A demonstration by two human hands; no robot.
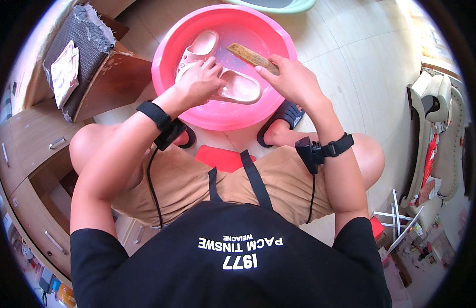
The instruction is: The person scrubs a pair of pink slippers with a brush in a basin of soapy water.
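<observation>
A pink plastic basin (167,82) with some cloudy water stands on the floor before me. My left hand (203,81) grips a pale pink foam clog (242,87) inside the basin, over its toe part, which the fingers mostly hide. The clog's open heel points right. A second pale pink clog (203,44) with small charms rests behind it, against the basin's left wall. In my right hand (293,77) is a scrub brush (247,55) with a worn wooden back, held by its near end. Its head is over the water, apart from both clogs.
A green basin (276,5) stands beyond the pink one. At the left are a wooden stool (115,79) with a frayed grey cover, a folded cloth (66,75) on it, and a wooden cabinet (30,134). A cream upholstered seat (434,146) is at the right.
</observation>
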